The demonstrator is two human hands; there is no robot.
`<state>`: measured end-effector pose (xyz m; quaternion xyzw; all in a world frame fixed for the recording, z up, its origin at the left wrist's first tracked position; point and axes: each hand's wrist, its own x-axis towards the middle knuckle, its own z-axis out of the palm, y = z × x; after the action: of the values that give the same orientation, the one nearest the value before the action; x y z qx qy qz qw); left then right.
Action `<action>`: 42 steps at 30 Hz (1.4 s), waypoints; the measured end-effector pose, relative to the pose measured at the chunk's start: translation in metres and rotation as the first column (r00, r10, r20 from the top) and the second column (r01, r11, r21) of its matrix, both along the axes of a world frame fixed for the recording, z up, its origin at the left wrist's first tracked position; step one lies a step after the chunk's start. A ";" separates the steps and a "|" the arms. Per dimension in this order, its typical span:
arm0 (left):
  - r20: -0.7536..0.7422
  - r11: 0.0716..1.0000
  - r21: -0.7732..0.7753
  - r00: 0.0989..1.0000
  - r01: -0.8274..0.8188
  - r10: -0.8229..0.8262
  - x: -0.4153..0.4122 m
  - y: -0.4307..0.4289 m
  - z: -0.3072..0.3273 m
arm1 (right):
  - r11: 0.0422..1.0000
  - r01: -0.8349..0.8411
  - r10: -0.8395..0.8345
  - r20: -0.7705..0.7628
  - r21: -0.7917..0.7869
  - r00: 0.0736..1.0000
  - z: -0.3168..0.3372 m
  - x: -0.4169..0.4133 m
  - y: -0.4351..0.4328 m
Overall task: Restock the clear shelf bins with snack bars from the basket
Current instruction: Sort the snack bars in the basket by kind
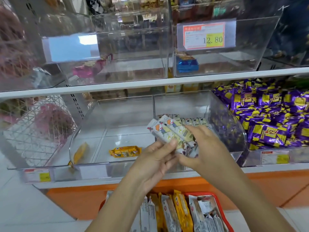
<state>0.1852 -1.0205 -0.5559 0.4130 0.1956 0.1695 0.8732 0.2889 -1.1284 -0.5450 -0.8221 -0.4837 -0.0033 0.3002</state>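
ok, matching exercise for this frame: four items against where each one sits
Items
1. white snack bars
2. flat orange bar
3. blue packet
4. purple packets

Places
A. in the upper bin that carries the 12.80 price tag
B. held between the left hand and right hand
C. on the floor of the lower bin left of the hands
D. heaped in the far-right bin

Pairs: 1-B, 2-C, 3-A, 4-D
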 end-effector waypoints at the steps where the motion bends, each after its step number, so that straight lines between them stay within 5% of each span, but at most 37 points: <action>1: -0.015 0.999 0.044 1.000 0.017 -0.016 0.005 0.001 0.003 | 1.000 0.019 -0.019 0.001 0.024 1.000 0.001 0.003 0.001; 4: -0.099 0.962 0.272 0.995 0.021 0.006 0.018 0.007 0.012 | 0.994 0.100 -0.097 -0.061 0.033 0.993 0.007 0.019 0.005; 7: -0.181 0.655 0.736 0.883 -0.171 0.433 0.026 0.026 0.010 | 0.961 0.262 -0.270 -0.109 -0.087 0.956 0.004 0.058 0.019; 10: -0.194 0.453 0.884 0.793 -0.114 0.577 0.030 0.043 -0.003 | 0.889 0.365 -0.404 -0.097 -0.278 0.910 -0.005 0.100 0.042; 15: -0.313 0.435 0.897 0.803 0.076 0.506 0.032 0.050 -0.032 | 0.754 0.393 -0.486 -0.045 -0.526 0.873 -0.030 0.134 0.083; 20: -0.275 0.409 0.910 0.833 0.065 0.480 0.029 0.053 -0.037 | 0.780 0.333 -0.431 -0.068 -0.529 0.900 -0.046 0.139 0.108; 25: -0.274 0.465 0.884 0.844 0.033 0.461 0.028 0.053 -0.038 | 0.892 0.199 -0.381 -0.437 -0.406 0.815 -0.042 0.130 0.119; 27: -0.298 0.484 0.874 0.837 0.046 0.458 0.027 0.053 -0.038 | 0.899 0.169 -0.365 -0.476 -0.404 0.800 -0.039 0.127 0.116; 33: -0.241 0.527 0.849 0.862 -0.036 0.447 -0.007 0.029 -0.025 | 0.944 0.203 -0.281 -0.311 -0.262 0.908 -0.016 0.097 0.083; 37: -0.191 0.372 0.927 0.800 -0.043 0.569 -0.053 0.012 -0.019 | 0.986 0.084 -0.109 -0.174 -0.147 0.979 0.006 0.039 0.031; 42: -0.348 0.274 0.936 0.679 0.219 0.646 -0.105 0.002 -0.039 | 0.894 -0.163 0.095 -0.179 -0.417 0.979 -0.033 -0.039 -0.018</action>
<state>0.0807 -1.0188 -0.5950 0.8345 0.4256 0.2125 0.2781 0.2497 -1.1459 -0.5783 -0.8318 -0.5014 0.1865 0.1478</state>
